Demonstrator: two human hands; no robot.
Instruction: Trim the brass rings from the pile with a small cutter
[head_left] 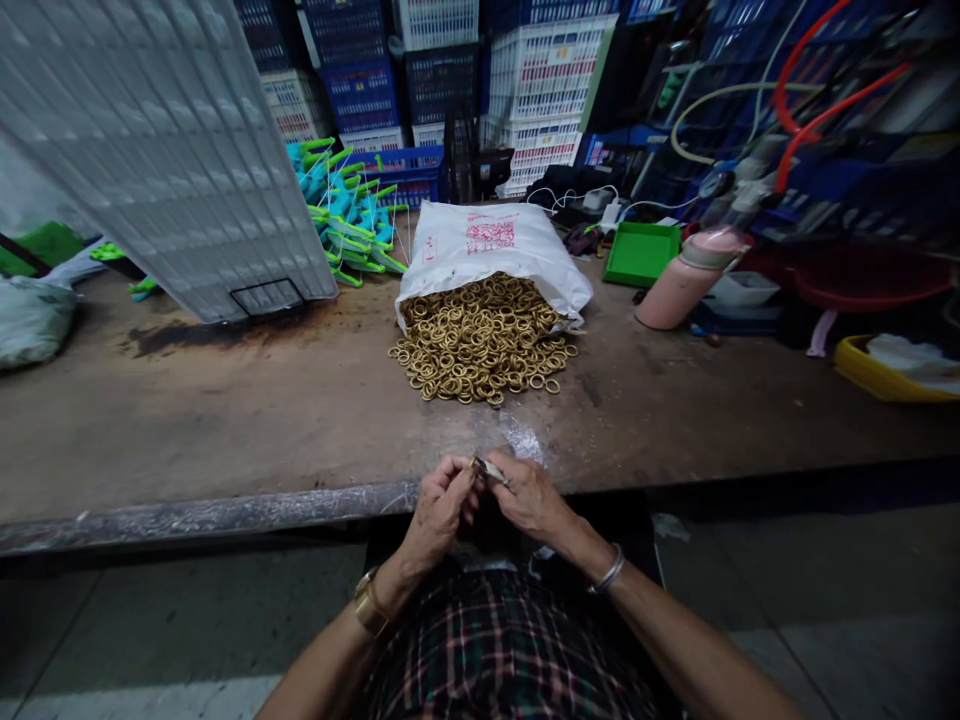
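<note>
My left hand (445, 500) is pinched at the table's front edge, with a small gold-coloured ring (473, 462) partly showing at its fingertips. My right hand (529, 497) grips a short tool with a pale handle (495, 472) and a dark tip, perhaps a small knife; the fingers cover much of it. The tool's tip meets the ring, or lies very close to it. Beyond both hands, a heap of gold-coloured rings (480, 345) spills out of a white woven sack (450, 235) lying on its side.
A grey ribbed plastic panel (187, 150) leans at the left, beside green and blue hangers (352, 225). On the right are a green tray (641, 253), a pink bottle (682, 285) and a yellow tray (892, 380). Stacked crates (551, 75) stand behind the wooden table (247, 420).
</note>
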